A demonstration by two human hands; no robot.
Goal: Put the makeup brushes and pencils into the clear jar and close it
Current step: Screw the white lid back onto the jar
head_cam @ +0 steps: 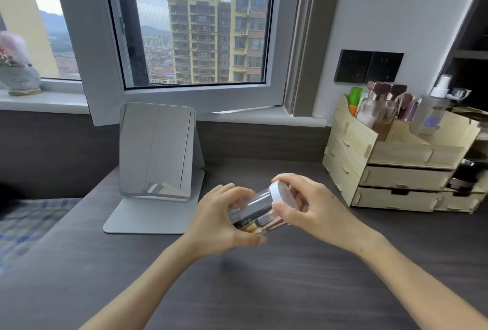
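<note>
The clear jar is held tilted above the dark table, its mouth pointing up and to the right. Makeup brushes and pencils lie inside it, with pink and tan ends showing through the wall. My left hand wraps around the jar's lower body. My right hand has its fingers and thumb closed around the white lid, which sits on the jar's mouth.
A standing grey mirror is at the left behind the hands. A pale wooden organiser with drawers and several bottles stands at the right. The dark wooden table spreads in front. A checked cloth lies at the far left.
</note>
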